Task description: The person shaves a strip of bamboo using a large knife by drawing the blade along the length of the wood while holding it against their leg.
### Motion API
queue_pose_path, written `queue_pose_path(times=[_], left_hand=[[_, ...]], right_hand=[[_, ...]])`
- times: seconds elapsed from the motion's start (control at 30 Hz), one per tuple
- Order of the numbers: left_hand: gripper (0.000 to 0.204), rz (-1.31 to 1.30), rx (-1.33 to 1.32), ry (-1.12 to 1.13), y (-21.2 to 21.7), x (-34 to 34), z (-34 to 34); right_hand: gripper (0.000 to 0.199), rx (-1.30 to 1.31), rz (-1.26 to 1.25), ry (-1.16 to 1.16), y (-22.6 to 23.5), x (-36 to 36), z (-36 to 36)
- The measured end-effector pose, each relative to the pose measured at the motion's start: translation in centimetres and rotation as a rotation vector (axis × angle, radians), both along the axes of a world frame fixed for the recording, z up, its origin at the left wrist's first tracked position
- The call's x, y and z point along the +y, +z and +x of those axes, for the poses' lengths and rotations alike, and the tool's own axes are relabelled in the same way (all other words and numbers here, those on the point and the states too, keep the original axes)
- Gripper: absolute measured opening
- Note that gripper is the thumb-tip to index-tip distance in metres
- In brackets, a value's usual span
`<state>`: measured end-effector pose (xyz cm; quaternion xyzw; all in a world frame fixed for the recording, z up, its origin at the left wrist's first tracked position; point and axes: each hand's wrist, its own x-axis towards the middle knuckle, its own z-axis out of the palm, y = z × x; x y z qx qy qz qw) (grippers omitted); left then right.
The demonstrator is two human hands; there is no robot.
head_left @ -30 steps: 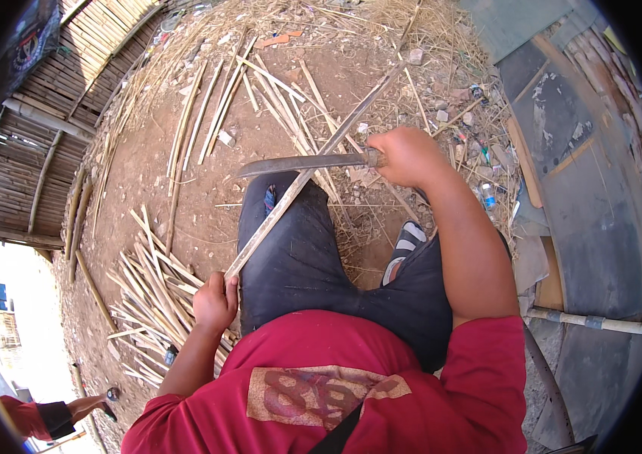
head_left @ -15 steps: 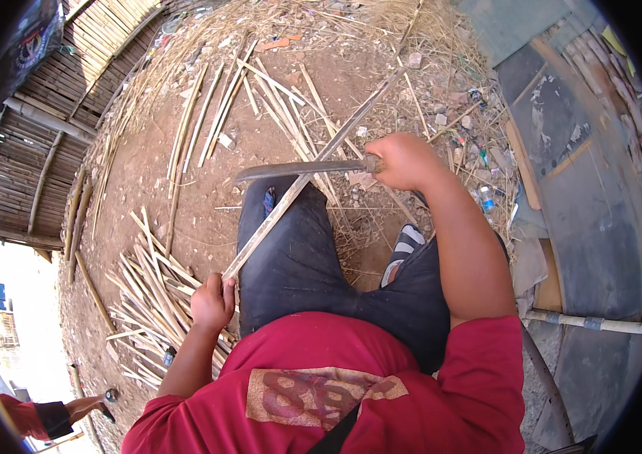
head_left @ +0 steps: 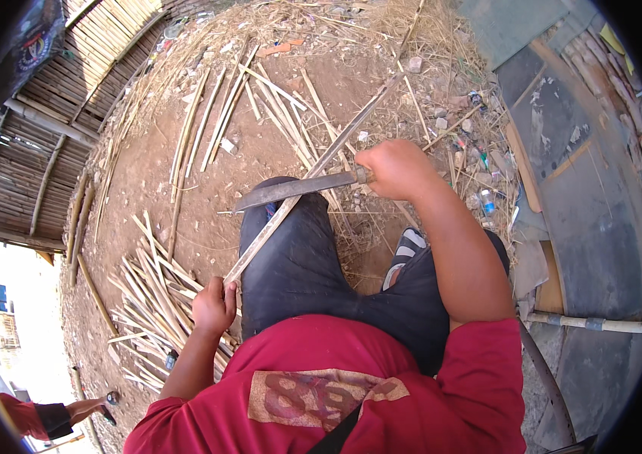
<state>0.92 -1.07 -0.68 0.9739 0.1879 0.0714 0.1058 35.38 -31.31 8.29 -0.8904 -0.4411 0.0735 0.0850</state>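
My left hand [head_left: 213,305] is closed around the near end of a long split bamboo strip [head_left: 262,240]. This strip slants across my left thigh and runs far out to the upper right. In my right hand [head_left: 395,170] is the handle of a machete [head_left: 291,191], fingers wrapped round it. Its broad dark blade lies across the strip just above my left knee, the tip pointing left. Whether the edge bites into the bamboo cannot be told from here.
A heap of bamboo strips [head_left: 156,299] lies left of my leg, and more strips [head_left: 283,113] are spread ahead on the dirt. Rubble and a plastic bottle [head_left: 487,201] sit at right beside leaning boards [head_left: 586,212]. Another person [head_left: 52,418] is at the lower left.
The machete has come nearer to me along the strip, its blade now tilted with more of its flat showing. My right hand moved slightly nearer and left. My left hand stays almost still.
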Motion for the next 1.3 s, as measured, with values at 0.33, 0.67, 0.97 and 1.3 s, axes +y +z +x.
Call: queue_pose_path(times=[0.33,0.67,0.97,1.3], left_hand=[[0.030,0.007,-0.010,-0.019,0.0,0.1,-0.2],[0.033,-0.049,-0.011,0.000,-0.5,-0.2,0.1],[0.032,-0.080,0.040,0.014,-0.1,-0.2,0.1],[0.032,-0.054,0.044,-0.003,0.5,0.1,0.2]], right_hand=[[0.040,0.041,0.245,-0.404,-2.5,-3.1,3.1],[0.031,0.148,0.267,-0.234,-3.7,-2.2,2.8],[0.027,0.077,0.110,-0.028,-1.8,0.4,0.2],[0.035,0.112,0.376,-0.386,-4.7,-3.6,4.5]])
